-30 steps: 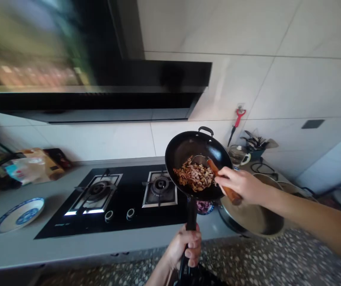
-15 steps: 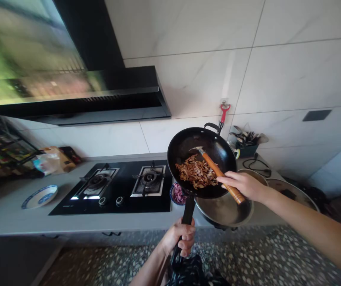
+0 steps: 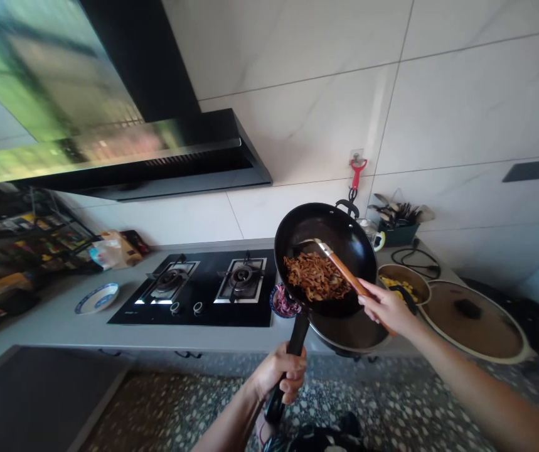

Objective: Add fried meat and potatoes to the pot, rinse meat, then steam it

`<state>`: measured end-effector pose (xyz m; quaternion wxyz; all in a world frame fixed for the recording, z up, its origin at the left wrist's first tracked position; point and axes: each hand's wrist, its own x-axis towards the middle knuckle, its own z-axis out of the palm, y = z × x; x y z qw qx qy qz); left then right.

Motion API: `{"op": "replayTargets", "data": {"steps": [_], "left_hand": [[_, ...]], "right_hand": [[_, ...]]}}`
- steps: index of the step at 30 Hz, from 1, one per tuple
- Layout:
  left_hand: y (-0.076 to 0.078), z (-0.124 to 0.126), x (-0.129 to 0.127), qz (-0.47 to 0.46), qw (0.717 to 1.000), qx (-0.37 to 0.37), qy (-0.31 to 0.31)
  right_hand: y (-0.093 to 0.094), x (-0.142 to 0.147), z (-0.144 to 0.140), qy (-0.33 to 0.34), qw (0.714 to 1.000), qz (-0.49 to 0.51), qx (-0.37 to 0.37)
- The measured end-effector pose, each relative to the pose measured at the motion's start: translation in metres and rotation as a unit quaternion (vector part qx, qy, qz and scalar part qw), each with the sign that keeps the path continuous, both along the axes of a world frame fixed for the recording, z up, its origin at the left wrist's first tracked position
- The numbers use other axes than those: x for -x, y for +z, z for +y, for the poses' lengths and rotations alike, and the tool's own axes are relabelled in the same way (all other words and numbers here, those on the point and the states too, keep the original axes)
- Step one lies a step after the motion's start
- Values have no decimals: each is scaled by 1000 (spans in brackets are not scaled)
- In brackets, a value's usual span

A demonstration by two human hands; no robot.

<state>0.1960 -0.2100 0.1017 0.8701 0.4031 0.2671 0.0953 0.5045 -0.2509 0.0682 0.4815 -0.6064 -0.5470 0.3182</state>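
Left hand [image 3: 279,377] wrapped tight, fingers pressed round the long black handle of the round black wok [image 3: 325,257], held tilted in the air off the right end of the grey surface [image 3: 62,323], above a wide steel bowl [image 3: 351,331]. Right hand [image 3: 384,306] with fingers pinching the wooden handle of the metal spatula [image 3: 339,267], blade resting in the heap of brown stir-fried shreds [image 3: 316,276]. Risks, as a judgement: shreds sliding past the bowl rim onto the speckled floor [image 3: 391,402] if tipped too steeply; wrist strain loosening the one-handed grip. Bowl only partly seen, so alignment possibly off. Small dish of purple onion [image 3: 282,302] just left, near enough to catch spills.
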Motion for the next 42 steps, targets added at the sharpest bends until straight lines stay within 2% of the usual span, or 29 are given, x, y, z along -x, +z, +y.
{"op": "replayTargets", "data": {"steps": [4,7,10,18,25,33,37,40,42], "left_hand": [[13,8,4,42,999,-25,-23],[20,14,6,66,996,-47,-22],[21,17,7,81,995,-63,-17],[19,16,6,121,984,-131,-28],[19,10,6,167,968,-186,-36],[22,8,9,195,941,-272,-42],[23,8,12,205,929,-306,-43],[26,5,11,203,929,-308,-41],[27,3,11,206,927,-310,-39]], "right_hand": [[3,-27,2,61,994,-91,-19],[-1,-49,-6,56,975,-205,-62],[-12,-63,-18,47,959,-264,-90],[-42,-81,-58,10,958,-282,-55],[-54,-80,-85,0,955,-297,11],[-71,-81,-116,-50,947,-316,33],[-63,-68,-113,-129,958,-255,-7],[-43,-47,-90,-189,962,-193,-46],[-31,-34,-70,-200,965,-159,-62]]}}
